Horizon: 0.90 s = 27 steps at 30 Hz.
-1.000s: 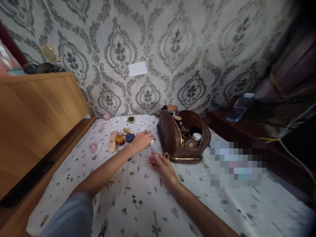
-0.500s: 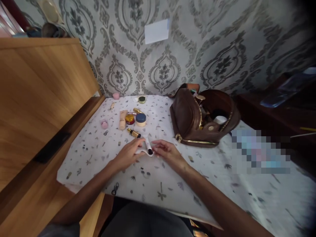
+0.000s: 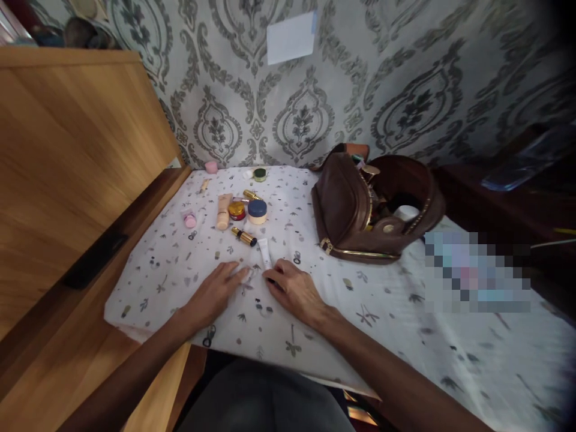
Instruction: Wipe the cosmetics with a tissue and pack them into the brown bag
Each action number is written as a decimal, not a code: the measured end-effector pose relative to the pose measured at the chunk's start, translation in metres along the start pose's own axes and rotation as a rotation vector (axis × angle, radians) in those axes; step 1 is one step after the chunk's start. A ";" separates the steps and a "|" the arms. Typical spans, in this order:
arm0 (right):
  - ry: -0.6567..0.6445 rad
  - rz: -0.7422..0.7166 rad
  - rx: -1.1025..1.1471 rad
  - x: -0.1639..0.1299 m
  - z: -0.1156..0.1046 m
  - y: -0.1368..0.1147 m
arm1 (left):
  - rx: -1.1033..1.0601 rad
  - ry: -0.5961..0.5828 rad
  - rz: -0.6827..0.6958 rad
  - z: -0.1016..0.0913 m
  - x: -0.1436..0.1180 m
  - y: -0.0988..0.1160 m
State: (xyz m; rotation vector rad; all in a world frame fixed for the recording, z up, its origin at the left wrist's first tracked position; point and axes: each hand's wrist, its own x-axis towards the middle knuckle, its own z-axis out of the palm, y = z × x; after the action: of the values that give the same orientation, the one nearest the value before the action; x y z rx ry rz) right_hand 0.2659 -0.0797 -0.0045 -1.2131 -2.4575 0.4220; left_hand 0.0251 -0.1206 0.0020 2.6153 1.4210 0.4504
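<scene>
A small white squeeze tube (image 3: 264, 253) lies on the printed white cloth in front of me. My right hand (image 3: 297, 291) has its fingers curled round the near end of the tube, and they hide its dark cap. My left hand (image 3: 218, 292) rests open on the cloth to the left, fingers stretched out and apart from the tube. Just beyond the tube lies a gold-and-black cosmetic tube (image 3: 244, 236). Farther back sit a blue-lidded jar (image 3: 257, 212), a jar with a golden lid (image 3: 236, 210) and a beige squeeze tube (image 3: 223, 211).
An unzipped brown leather bag (image 3: 346, 207) stands at the right with items inside. Small pink containers (image 3: 189, 220) and a green-lidded jar (image 3: 260, 174) are farther off. A wooden panel (image 3: 85, 120) borders the left, and a patterned wall (image 3: 301, 120) the back.
My left hand has let go of the tube and pulled back to the left, opening flat. My right hand has closed over the tube's capped end. The view has tilted slightly downward.
</scene>
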 end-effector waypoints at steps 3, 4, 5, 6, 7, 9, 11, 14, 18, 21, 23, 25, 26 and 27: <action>0.095 0.076 0.089 0.000 -0.002 0.008 | -0.088 0.044 -0.007 -0.007 0.009 -0.003; 0.130 0.117 0.150 0.000 -0.002 0.010 | -0.117 0.068 -0.020 -0.008 0.014 0.000; 0.163 0.163 0.220 0.001 -0.003 0.012 | -0.142 0.092 -0.034 -0.009 0.019 0.004; 0.190 0.213 0.293 0.001 -0.003 0.012 | -0.162 0.111 -0.046 -0.009 0.024 0.011; 0.214 0.262 0.364 0.002 -0.003 0.012 | -0.178 0.123 -0.050 -0.008 0.030 0.018; 0.251 0.334 0.491 0.003 -0.003 0.010 | -0.177 0.138 -0.040 -0.003 0.041 0.034; 0.292 0.350 0.597 0.003 -0.004 0.007 | -0.130 0.135 -0.013 0.003 0.051 0.047; 0.378 0.316 0.738 0.002 -0.008 0.002 | 0.014 0.102 -0.020 0.007 0.066 0.043; 0.449 0.352 0.883 0.001 -0.018 0.002 | 0.162 0.122 -0.266 -0.009 0.078 0.006; 0.484 0.420 0.936 0.003 -0.021 0.003 | 0.126 0.259 -0.344 -0.021 0.078 -0.002; 0.493 0.438 0.971 0.004 -0.020 0.004 | 0.073 0.311 -0.248 -0.020 0.075 0.015; 0.485 0.420 1.026 0.005 -0.019 0.004 | 0.042 0.258 -0.080 -0.012 0.070 0.039; 0.476 0.409 1.062 0.005 -0.019 0.004 | 0.061 0.224 -0.019 -0.008 0.069 0.050; 0.465 0.401 1.101 0.005 -0.019 0.004 | 0.095 0.195 0.007 -0.004 0.069 0.056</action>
State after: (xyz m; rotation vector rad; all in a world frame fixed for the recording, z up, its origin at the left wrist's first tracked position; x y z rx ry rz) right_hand 0.2743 -0.0710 0.0113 -1.0716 -1.2088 1.2177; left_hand 0.1038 -0.0941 0.0340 2.7155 1.5260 0.6720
